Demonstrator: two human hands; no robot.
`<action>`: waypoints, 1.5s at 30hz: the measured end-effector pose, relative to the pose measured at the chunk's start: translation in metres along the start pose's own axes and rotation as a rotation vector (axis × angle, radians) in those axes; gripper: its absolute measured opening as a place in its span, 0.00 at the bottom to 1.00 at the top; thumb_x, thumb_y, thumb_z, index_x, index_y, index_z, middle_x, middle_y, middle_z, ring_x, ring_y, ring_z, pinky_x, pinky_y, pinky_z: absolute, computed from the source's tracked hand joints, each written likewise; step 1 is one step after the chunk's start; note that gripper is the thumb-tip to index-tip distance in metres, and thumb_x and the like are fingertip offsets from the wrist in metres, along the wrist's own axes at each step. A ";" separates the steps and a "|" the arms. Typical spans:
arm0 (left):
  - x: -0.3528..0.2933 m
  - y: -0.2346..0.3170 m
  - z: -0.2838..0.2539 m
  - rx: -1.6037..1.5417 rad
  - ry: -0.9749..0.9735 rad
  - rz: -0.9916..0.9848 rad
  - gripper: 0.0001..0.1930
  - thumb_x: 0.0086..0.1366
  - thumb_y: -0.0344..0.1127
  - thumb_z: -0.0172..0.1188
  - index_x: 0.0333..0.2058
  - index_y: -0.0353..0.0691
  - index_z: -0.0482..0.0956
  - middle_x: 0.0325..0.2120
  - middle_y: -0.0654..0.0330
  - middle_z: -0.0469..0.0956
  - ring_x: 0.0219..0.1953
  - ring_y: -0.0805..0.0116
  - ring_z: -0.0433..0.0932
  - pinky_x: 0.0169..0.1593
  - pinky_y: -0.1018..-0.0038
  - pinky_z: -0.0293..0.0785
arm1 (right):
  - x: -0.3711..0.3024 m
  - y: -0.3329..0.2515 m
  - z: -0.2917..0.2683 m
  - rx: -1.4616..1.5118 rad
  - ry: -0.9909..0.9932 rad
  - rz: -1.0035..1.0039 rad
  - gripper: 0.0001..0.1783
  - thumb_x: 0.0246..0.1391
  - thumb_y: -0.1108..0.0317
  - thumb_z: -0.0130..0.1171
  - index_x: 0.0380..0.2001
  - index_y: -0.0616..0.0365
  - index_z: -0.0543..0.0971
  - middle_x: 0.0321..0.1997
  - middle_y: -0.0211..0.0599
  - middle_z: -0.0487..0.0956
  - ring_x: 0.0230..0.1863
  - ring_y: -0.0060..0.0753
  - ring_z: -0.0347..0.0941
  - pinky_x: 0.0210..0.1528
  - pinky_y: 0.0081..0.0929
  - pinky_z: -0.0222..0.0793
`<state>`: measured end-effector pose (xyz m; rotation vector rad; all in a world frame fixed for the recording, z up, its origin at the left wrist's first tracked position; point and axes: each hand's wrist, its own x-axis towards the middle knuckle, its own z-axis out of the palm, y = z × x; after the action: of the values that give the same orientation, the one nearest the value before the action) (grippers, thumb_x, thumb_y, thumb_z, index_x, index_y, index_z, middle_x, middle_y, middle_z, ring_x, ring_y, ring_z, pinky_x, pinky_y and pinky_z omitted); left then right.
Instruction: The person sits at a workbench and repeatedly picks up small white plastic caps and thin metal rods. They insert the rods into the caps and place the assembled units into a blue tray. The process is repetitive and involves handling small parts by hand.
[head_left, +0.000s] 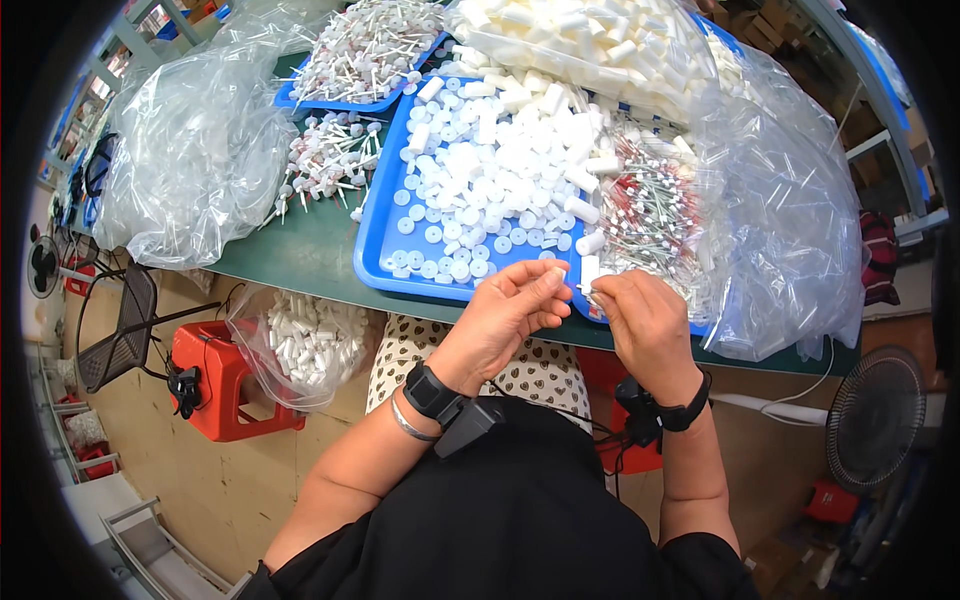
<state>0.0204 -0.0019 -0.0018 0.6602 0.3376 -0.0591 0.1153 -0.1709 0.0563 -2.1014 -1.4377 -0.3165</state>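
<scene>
My left hand [515, 305] is above the front edge of a blue tray [372, 245], thumb and forefinger pinched together. Whatever lies between those fingertips is too small to name. Close beside it, my right hand [648, 322] has its fingertips closed round something small and whitish that I cannot make out. The two hands are apart by a small gap. Translucent round discs [460, 205] with centre holes fill the tray's left part. White foam-like cylinders [580, 210] lie over and beside them. To the right is a heap of thin pins with red and white ends [650, 205].
A second blue tray [345, 103] holds assembled sticks with discs, and more sticks [332, 160] lie loose on the green table [300, 250]. Clear plastic bags [195, 160] bulge at both sides. Below are a red stool [215, 385], a bag of white cylinders [315, 345] and a fan [877, 420].
</scene>
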 end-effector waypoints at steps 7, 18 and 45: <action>-0.001 -0.013 0.001 -0.177 -0.118 -0.107 0.17 0.71 0.38 0.56 0.53 0.36 0.74 0.32 0.64 0.80 0.32 0.77 0.78 0.37 0.81 0.78 | -0.009 -0.010 0.009 0.678 -0.152 0.669 0.03 0.59 0.74 0.59 0.35 0.61 0.77 0.22 0.41 0.77 0.19 0.42 0.73 0.23 0.33 0.69; 0.005 -0.019 0.001 -0.203 -0.056 -0.159 0.16 0.71 0.39 0.57 0.52 0.36 0.75 0.30 0.67 0.78 0.30 0.78 0.77 0.36 0.81 0.77 | -0.023 -0.005 0.029 0.237 -0.003 0.304 0.05 0.59 0.72 0.58 0.38 0.61 0.77 0.24 0.44 0.79 0.25 0.45 0.78 0.27 0.37 0.71; -0.001 -0.004 0.001 -0.120 0.085 0.028 0.17 0.71 0.40 0.57 0.52 0.36 0.73 0.40 0.58 0.79 0.43 0.68 0.81 0.46 0.76 0.80 | -0.043 0.061 -0.001 -0.179 -0.245 0.371 0.03 0.51 0.72 0.59 0.26 0.59 0.78 0.27 0.44 0.79 0.32 0.52 0.76 0.36 0.44 0.71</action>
<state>0.0194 -0.0056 -0.0034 0.5492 0.4108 0.0160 0.1543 -0.2204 0.0166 -2.5709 -1.1462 -0.0430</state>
